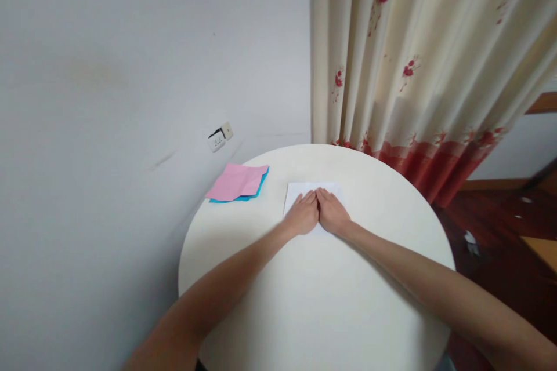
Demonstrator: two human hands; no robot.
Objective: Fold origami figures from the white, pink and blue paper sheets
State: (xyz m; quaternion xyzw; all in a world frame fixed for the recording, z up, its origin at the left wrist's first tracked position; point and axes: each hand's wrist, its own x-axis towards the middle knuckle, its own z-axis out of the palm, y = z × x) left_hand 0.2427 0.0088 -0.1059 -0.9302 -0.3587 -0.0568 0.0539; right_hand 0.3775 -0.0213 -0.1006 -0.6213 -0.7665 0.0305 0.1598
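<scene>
A sheet of white paper [295, 190] lies flat on the round white table [278, 301], partly covered by both hands. My left hand [303, 213] rests palm down on the paper's left half, its fingers stretched forward. Beside it, my right hand [331, 211] presses on the right half in the same way. The two hands touch along their inner edges near the paper's middle. Whether the sheet is folded is hard to see, since the hands hide its centre.
Pink paper [237, 181] lies on top of blue paper [261, 184] at the table's far left. A wall with a power socket [216, 141] borders the left side. Behind the table hangs a flowered curtain [391, 58] with a red lower band.
</scene>
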